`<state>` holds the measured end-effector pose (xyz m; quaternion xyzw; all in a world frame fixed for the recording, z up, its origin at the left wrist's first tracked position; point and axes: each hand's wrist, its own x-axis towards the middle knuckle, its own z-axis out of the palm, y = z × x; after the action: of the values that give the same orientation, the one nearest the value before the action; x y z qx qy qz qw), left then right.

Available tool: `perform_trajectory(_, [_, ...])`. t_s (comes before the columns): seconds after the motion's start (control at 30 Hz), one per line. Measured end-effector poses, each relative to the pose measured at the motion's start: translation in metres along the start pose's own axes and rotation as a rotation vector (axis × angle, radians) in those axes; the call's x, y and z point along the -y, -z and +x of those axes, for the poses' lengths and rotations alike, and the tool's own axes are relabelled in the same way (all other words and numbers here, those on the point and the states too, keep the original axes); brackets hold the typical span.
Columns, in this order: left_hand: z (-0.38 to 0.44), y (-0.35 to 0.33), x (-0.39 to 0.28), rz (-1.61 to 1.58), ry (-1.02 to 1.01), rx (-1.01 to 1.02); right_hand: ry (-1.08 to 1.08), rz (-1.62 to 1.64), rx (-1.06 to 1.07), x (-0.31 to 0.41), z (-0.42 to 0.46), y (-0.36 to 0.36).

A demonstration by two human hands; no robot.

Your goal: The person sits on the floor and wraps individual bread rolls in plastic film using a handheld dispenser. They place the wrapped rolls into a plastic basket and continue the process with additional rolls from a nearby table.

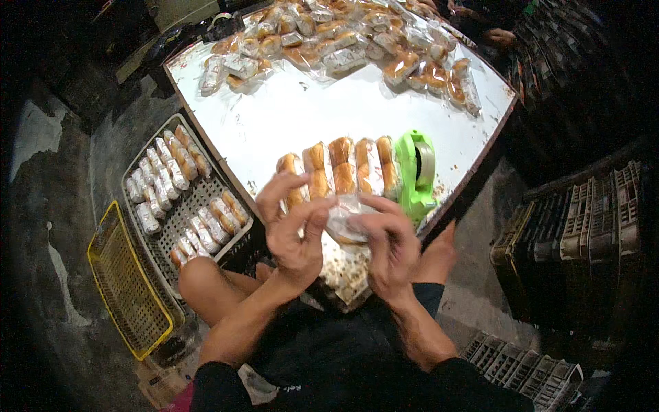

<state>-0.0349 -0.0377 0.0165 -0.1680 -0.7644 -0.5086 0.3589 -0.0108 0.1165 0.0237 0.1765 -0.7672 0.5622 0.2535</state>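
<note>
Between my two hands, near the table's close corner, is a bread roll in clear plastic wrap (350,219). My left hand (296,226) has its thumb and forefinger at the left end of the wrap. My right hand (388,237), slightly blurred, has its fingers on the right side of it. Just beyond them stands a row of several wrapped bread rolls (344,165), side by side. At the right end of this row is a green tape dispenser (416,175) with a roll of tape. A heap of plastic-wrapped bread (329,41) covers the far side of the white table (309,113).
A plastic crate (180,206) with rows of wrapped rolls lies left of the table, beside a yellow-rimmed basket (128,283). Stacked crates (582,221) stand at right, with another crate (525,365) lower down. Another person's hand (499,37) shows at the far right.
</note>
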Motion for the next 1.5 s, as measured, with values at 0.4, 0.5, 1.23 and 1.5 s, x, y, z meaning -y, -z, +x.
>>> perform_trajectory(0.4, [0.005, -0.011, -0.026, -0.345, 0.491, -0.006, -0.227, 0.435, -0.088, 0.017, 0.013, -0.004])
perform_trajectory(0.5, [0.013, -0.003, -0.024, -0.322, 0.611, 0.044, -0.269, 0.623, -0.136, 0.016, 0.017, -0.015])
perform_trajectory(1.23, [0.009, -0.008, 0.026, -0.418, 0.599, 0.031, -0.297, -0.151, 0.123, 0.013, 0.043, -0.036])
perform_trajectory(1.5, [-0.007, -0.024, 0.018, -0.838, 1.042, 0.029, -0.399, 0.230, -0.152, -0.024, 0.008, -0.041])
